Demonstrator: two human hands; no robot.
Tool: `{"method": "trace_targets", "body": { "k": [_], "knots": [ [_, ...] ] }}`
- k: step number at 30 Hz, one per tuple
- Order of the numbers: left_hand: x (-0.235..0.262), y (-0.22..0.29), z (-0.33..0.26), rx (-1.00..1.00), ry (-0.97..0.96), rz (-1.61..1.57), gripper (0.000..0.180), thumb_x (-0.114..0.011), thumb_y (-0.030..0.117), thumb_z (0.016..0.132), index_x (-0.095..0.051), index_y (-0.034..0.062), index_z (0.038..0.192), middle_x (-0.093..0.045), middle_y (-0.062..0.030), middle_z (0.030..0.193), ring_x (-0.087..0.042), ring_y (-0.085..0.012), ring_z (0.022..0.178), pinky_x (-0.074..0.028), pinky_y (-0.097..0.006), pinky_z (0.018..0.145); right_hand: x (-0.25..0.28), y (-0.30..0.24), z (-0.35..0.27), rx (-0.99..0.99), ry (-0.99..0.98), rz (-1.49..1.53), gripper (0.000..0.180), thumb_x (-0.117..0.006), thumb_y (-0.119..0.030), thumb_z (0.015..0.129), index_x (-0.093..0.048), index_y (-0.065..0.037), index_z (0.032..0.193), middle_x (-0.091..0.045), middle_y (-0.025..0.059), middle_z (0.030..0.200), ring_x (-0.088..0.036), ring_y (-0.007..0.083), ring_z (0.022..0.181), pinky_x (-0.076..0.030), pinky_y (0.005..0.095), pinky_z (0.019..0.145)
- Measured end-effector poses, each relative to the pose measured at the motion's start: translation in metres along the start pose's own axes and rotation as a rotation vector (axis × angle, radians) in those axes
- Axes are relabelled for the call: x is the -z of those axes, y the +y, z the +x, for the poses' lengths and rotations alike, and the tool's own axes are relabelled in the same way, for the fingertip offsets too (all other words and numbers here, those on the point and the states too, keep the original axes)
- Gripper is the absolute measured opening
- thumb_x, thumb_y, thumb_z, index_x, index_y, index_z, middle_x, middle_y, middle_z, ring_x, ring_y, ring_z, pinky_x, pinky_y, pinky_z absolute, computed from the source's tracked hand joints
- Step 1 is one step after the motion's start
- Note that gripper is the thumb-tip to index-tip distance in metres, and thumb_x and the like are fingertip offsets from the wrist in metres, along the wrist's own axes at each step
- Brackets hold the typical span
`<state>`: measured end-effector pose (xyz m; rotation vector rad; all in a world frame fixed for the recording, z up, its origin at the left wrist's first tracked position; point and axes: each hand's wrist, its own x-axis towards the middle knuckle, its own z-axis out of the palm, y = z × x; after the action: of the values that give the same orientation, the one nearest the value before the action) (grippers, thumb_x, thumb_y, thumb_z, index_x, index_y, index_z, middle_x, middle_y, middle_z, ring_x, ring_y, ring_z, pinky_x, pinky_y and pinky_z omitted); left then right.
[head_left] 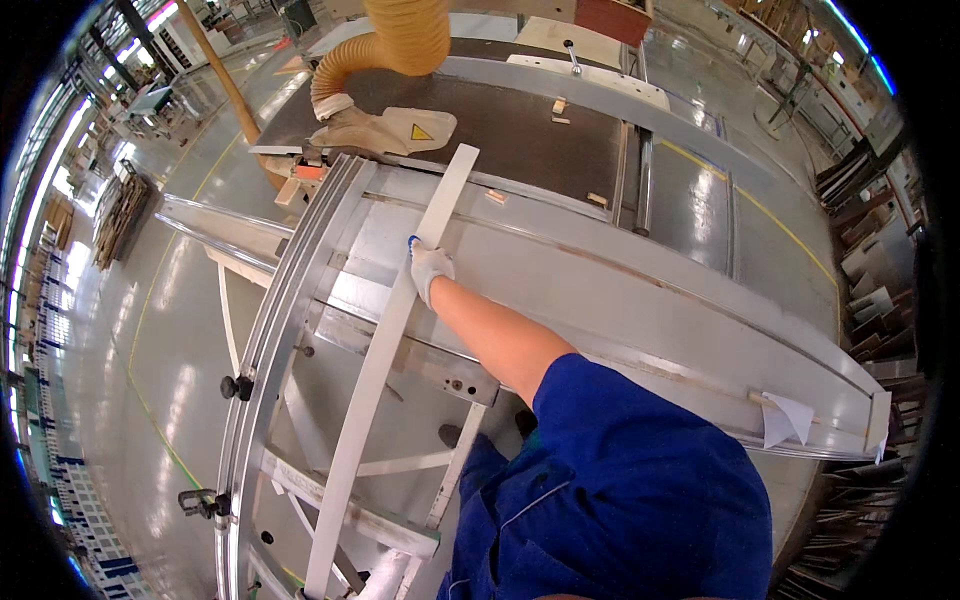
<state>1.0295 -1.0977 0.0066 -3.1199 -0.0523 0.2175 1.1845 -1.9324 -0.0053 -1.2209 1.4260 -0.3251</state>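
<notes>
- Reaching in at the lower edge, the left hand (pixel 388 577) is mostly cut off; whether it is spread or closed on anything cannot be told. If the near end is poorly supported there, a sag or sideways swing could be caused by the strip's length.
- The long white strip (pixel 364 405) is laid slantwise, from the lower edge over an open metal frame (pixel 400 537) and onto a grey sliding table (pixel 600 300). Across the gaps it could be bent if weight is put on it.
- Beside the frame, a dark shoe (pixel 450 435) is planted; a foot could be caught there during a sidestep.
- Along the left, a metal rail (pixel 240 470) is fitted with a black knob (pixel 236 387); a swinging strip could be snagged or scratched on it.
- By the right hand (pixel 432 270), gloved, the strip is gripped, fingers curled over its width. With only this hold seen clearly, the piece could be pivoted by a slip of the glove.
- Beyond, a small wood offcut (pixel 496 197) is left near the strip's far end; by it a sideways slide could be obstructed.
- Farther still, a pale hood (pixel 395 132) could be knocked if the strip is pushed forward carelessly.
</notes>
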Motion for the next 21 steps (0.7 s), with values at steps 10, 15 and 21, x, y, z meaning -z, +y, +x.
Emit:
{"method": "trace_targets", "body": {
  "k": [10,15,21],
  "knots": [
    [-0.007,0.045,0.064,-0.063,-0.068,0.091,0.042,-0.066,0.015,0.073,-0.068,0.0054,0.114,-0.071,-0.0214,0.095,-0.07,-0.0382,0.084,-0.054,-0.05,0.077,-0.006,-0.004,0.04,0.018,-0.043,-0.151,0.068,-0.059,-0.057,0.092,-0.066,0.002,0.125,-0.066,0.0233,0.128,-0.065,0.037,0.117,-0.053,0.0439,0.097],
    [-0.026,0.127,0.04,0.16,0.187,-0.088,0.053,-0.066,0.034,0.085,-0.06,0.0044,0.129,-0.067,-0.0169,0.105,-0.065,-0.0326,0.093,-0.051,-0.047,0.087,-0.007,-0.007,0.036,0.036,0.031,-0.24,0.068,-0.06,-0.058,0.092,-0.067,0.001,0.125,-0.065,0.0245,0.128,-0.065,0.0372,0.117,-0.054,0.0432,0.096],
    [-0.118,0.273,-0.003,0.593,-0.284,-1.542,0.071,-0.057,0.059,0.098,-0.058,-0.0019,0.134,-0.063,-0.0128,0.126,-0.061,-0.026,0.109,-0.05,-0.039,0.095,-0.003,-0.011,0.029,0.014,-0.055,-0.273,0.067,-0.054,-0.057,0.095,-0.064,0.0,0.129,-0.062,0.0239,0.134,-0.059,0.0393,0.125,-0.048,0.0442,0.104]
  ]
}}
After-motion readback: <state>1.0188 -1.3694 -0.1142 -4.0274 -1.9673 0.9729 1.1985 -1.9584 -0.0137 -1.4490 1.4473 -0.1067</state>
